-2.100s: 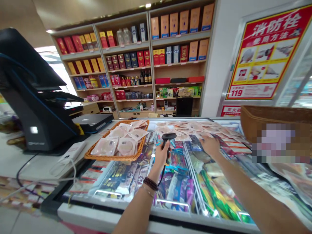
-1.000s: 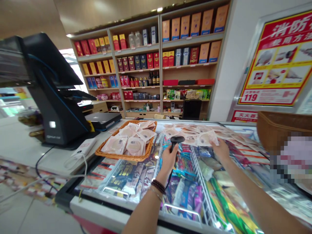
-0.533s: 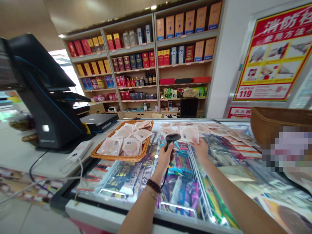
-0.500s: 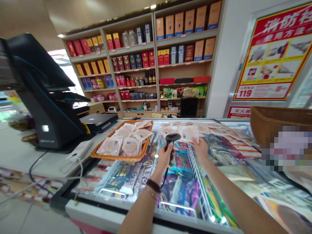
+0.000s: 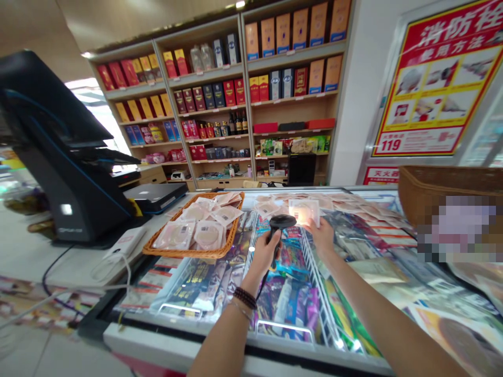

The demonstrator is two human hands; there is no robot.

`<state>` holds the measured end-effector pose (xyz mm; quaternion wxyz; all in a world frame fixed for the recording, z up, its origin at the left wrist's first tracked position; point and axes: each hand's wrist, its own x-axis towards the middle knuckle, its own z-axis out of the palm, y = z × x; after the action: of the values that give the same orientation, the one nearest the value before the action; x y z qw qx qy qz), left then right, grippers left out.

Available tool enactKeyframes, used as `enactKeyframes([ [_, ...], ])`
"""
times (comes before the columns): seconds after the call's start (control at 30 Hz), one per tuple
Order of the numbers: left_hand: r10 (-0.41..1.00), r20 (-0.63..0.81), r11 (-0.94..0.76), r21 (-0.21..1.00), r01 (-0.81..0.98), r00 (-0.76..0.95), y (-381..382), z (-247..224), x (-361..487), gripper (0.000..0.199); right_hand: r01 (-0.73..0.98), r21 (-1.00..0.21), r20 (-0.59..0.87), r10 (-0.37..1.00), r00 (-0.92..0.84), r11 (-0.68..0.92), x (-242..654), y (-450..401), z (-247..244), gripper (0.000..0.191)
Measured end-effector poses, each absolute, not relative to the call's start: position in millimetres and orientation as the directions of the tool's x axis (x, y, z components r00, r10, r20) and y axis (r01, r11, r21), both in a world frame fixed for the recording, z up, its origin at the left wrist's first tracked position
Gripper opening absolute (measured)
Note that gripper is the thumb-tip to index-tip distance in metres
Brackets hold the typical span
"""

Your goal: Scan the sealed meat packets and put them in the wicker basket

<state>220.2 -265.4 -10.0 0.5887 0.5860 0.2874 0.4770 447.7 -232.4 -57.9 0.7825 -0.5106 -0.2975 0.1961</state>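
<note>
My left hand (image 5: 264, 255) is wrapped round the handle of a black barcode scanner (image 5: 283, 222), its head turned to the right. Pinched at its lower right corner by my right hand (image 5: 321, 236) is a clear packet with a round, pale flat item (image 5: 309, 209). Light from the scanner glows orange-white on the packet's label. Similar packets (image 5: 356, 201) lie spread on the glass top of the chest freezer behind and to the right. To the left, a wicker tray (image 5: 225, 254) holds several more of these packets (image 5: 210, 234).
Under the glass, wire baskets hold colourful ice-cream packs (image 5: 288, 303). At left stand a black checkout terminal (image 5: 78, 173), a flat black device (image 5: 157, 195) and a white cabled box (image 5: 124, 243). A brown basket (image 5: 444, 180) is at right. Shelves of boxes (image 5: 212, 99) line the back.
The scanner's light has come on and falls on the packet in my right hand. The scanner head has moved slightly right, nearer the packet. The whole view has shifted a little.
</note>
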Motion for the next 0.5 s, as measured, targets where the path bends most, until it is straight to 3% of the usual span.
enactKeyframes([
  [0.37, 0.919, 0.23, -0.145, 0.953, -0.266, 0.321, -263.9, -7.8, 219.3, 0.079, -0.064, -0.927, 0.195, 0.619, 0.761, 0.37, 443.8, -241.5, -45.1, 0.05],
  [0.5, 0.939, 0.259, -0.193, 0.941, -0.28, 0.225, -252.4, 1.9, 212.7, 0.081, -0.204, -0.931, 0.027, 0.614, 0.789, 0.303, 451.0, -230.2, -44.3, 0.031],
])
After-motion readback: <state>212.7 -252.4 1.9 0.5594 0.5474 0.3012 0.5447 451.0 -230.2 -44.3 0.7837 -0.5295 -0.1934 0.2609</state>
